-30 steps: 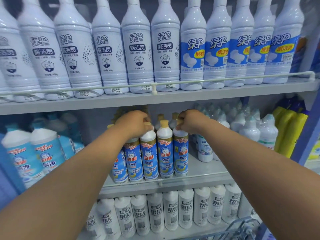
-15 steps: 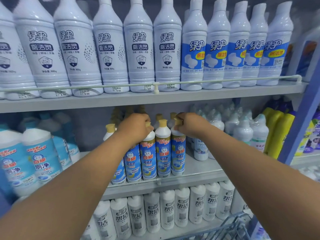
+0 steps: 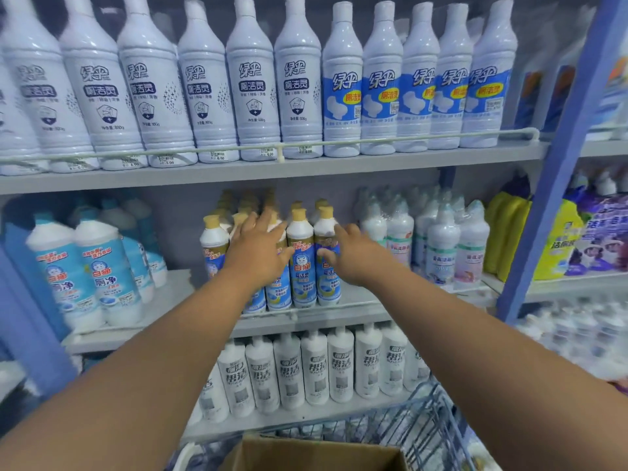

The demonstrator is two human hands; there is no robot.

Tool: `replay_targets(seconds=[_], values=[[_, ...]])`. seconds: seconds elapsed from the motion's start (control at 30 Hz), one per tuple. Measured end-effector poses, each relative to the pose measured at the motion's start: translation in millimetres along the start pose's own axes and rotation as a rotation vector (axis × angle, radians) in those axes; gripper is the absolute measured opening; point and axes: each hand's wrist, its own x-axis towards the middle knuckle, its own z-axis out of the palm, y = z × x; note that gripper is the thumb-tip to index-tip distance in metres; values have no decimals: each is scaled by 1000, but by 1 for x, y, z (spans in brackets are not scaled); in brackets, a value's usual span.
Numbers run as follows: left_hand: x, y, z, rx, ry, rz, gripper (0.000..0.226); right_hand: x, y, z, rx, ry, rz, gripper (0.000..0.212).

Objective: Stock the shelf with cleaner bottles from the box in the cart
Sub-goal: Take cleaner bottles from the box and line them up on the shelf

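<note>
Left hand (image 3: 256, 248) flat, fingers spread on the cleaner bottles (image 3: 301, 263); right hand (image 3: 346, 254) open, fingertips touching the rightmost one. Bottles: white, tan caps, blue-gold labels, upright in rows on the middle shelf (image 3: 339, 309). Earlier both hands gripped caps; now released. Box (image 3: 306, 453) in cart (image 3: 431, 426) below.

On the middle shelf (image 3: 356, 311), a cluster of cleaner bottles (image 3: 302, 263) stands at the front edge, several rows deep. The left hand (image 3: 258, 253) lies against the front bottles on the cluster's left side; the right hand (image 3: 353, 256) lies against the bottle at its right end. More bottles stand to either side along this shelf. The top shelf (image 3: 272, 168) above carries a full row behind a rail (image 3: 278, 146). The bottom shelf (image 3: 292, 419) holds another row. Before it stands the cart (image 3: 428, 426), with the box (image 3: 316, 455) inside.
</note>
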Motion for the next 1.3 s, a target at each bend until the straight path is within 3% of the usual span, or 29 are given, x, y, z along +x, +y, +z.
replay_targets(seconds=[0.37,0.7,1.0,1.13,1.3], values=[[-132,61,53,27,-217,-146,69,-129,47,48,-183,-168,-81,75],[-218,85,118,-50,-356,-209,67,-199,58,125,-178,-334,-65,75],[-265,68,196,-130,-514,-243,66,-226,68,210,-129,-514,46,75],[-292,56,244,-165,-681,-303,68,-238,68,259,-121,-574,114,77],[-323,35,302,-187,-856,-320,66,-255,58,325,-87,-774,242,78]])
